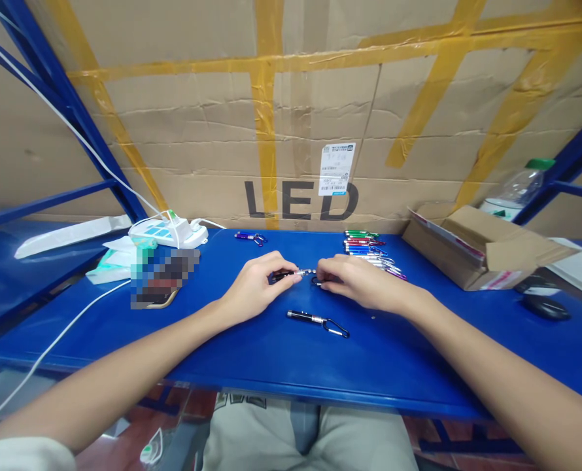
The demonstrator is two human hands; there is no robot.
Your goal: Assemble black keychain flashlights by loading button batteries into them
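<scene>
both hands meet over the middle of a blue table (418, 366). left hand (259, 282) is curled, fingertips pinched on the dark barrel of a small keychain flashlight (298, 272). right hand (354, 281) is also curled, fingers closed on the other end, where a dark clip peeks out below. the flashlight is held just above the tabletop, its long axis running left to right, level with the near edge; a short silver section shows in the gap, toward the right hand. which end is the lamp cannot be told. just in front lies a second black flashlight (305, 316), also lying left to right, its carabiner (337, 329) at the right end. behind the right hand is a pile of coloured flashlights (367, 252); further right, an open cardboard box (482, 255); far left, a white power strip (168, 232).
</scene>
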